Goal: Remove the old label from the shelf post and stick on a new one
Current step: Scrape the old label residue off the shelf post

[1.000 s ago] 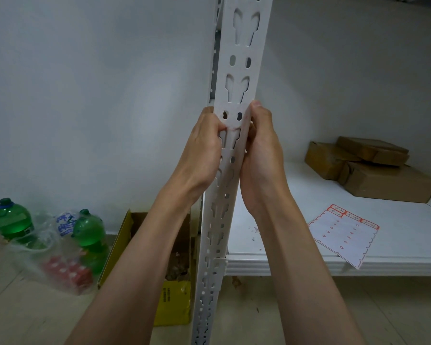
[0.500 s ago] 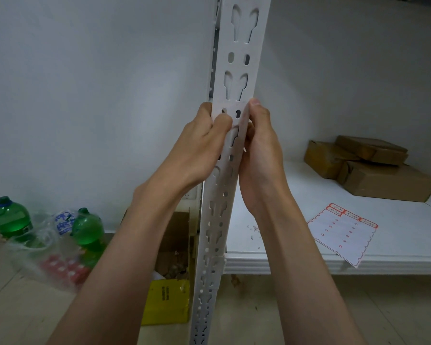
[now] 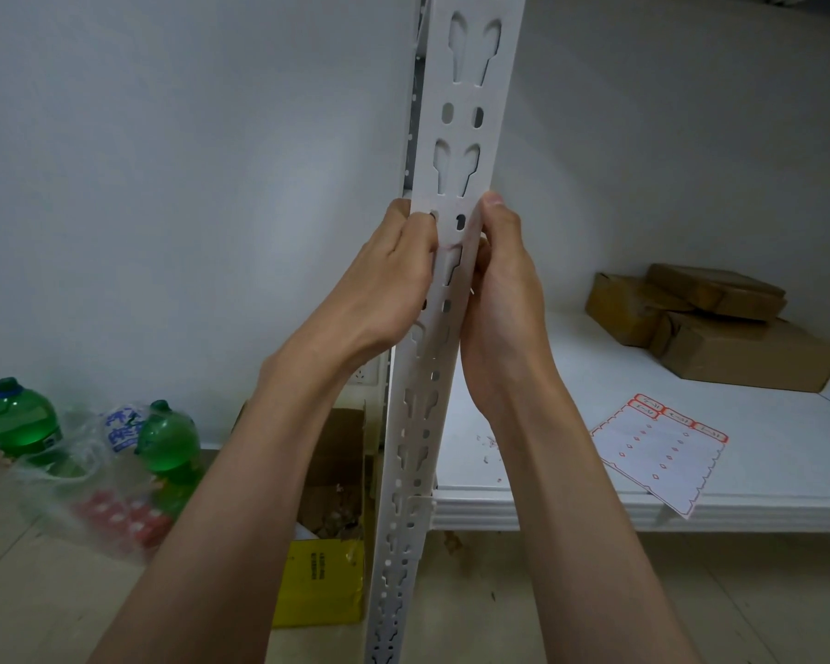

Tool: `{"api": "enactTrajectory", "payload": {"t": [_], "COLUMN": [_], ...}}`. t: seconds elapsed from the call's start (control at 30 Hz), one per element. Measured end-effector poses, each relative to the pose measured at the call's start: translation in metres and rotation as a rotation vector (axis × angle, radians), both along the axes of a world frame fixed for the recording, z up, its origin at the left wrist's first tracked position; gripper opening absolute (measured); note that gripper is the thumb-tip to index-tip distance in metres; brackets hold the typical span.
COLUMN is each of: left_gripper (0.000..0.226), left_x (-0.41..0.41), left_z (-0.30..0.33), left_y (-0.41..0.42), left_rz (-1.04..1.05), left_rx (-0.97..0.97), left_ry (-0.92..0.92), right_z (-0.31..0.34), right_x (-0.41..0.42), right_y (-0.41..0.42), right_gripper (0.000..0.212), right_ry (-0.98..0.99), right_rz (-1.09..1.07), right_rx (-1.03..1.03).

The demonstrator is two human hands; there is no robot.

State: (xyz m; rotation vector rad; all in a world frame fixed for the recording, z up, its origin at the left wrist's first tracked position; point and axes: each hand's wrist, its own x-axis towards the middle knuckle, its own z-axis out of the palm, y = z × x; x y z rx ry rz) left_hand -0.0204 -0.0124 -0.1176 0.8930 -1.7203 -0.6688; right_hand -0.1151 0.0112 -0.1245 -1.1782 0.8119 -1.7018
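Observation:
A white slotted shelf post [image 3: 466, 136] runs up the middle of the head view. My left hand [image 3: 394, 280] grips its left edge, fingers curled onto the front face near a faint pinkish label remnant [image 3: 446, 246]. On the other side my right hand [image 3: 504, 289] wraps the post's right edge at the same height, thumb up along the edge. The fingertips behind the post are hidden. A sheet of red-bordered labels [image 3: 662, 448] lies on the white shelf [image 3: 595, 500] to the right.
Brown cardboard parcels [image 3: 719, 323] are stacked at the back of the shelf. Small paper scraps [image 3: 487, 448] dot the shelf near the post. On the floor at left stand green bottles [image 3: 20, 419] in a plastic bag and an open yellow carton [image 3: 327, 534].
My left forearm has swung lower and to the left, and its fingers have shifted slightly on the post's front. The right hand has stayed put.

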Motion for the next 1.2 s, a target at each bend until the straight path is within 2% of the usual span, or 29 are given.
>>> {"api": "enactTrajectory", "payload": {"t": [0.27, 0.6, 0.7, 0.73, 0.8, 0.83, 1.1, 1.2], "left_gripper": [0.026, 0.026, 0.052, 0.05, 0.028, 0.024, 0.028, 0.023], "left_x": [0.0009, 0.0029, 0.0039, 0.004, 0.0034, 0.0029, -0.0011, 0.0019], "left_z": [-0.002, -0.0061, -0.0033, -0.0039, -0.0063, -0.0075, -0.0063, -0.0057], "left_y": [-0.002, -0.0022, 0.0019, 0.0003, -0.003, -0.0057, -0.0029, 0.0], "left_rz": [-0.095, -0.112, -0.123, -0.123, -0.123, -0.117, -0.098, -0.092], "left_rx": [0.058, 0.11, 0.132, 0.129, 0.112, 0.105, 0.065, 0.087], "left_ry": [0.069, 0.092, 0.081, 0.064, 0.077, 0.096, 0.115, 0.092], "right_z": [0.0007, -0.0002, -0.0005, -0.0002, -0.0002, -0.0002, -0.0008, -0.0022], "right_x": [0.0006, 0.0011, 0.0011, 0.0012, 0.0015, 0.0017, -0.0003, -0.003], "right_y": [0.001, 0.0001, 0.0002, 0.0006, 0.0004, 0.0001, -0.0022, -0.0038], "right_gripper": [0.039, 0.038, 0.038, 0.038, 0.04, 0.041, 0.044, 0.039], "right_ry": [-0.023, -0.007, 0.008, 0.004, -0.017, -0.023, -0.02, -0.022], "right_rz": [0.02, 0.003, -0.005, -0.007, -0.012, -0.018, -0.021, -0.047], "right_rx": [-0.001, -0.012, -0.002, -0.001, 0.002, 0.004, -0.004, -0.035]}}
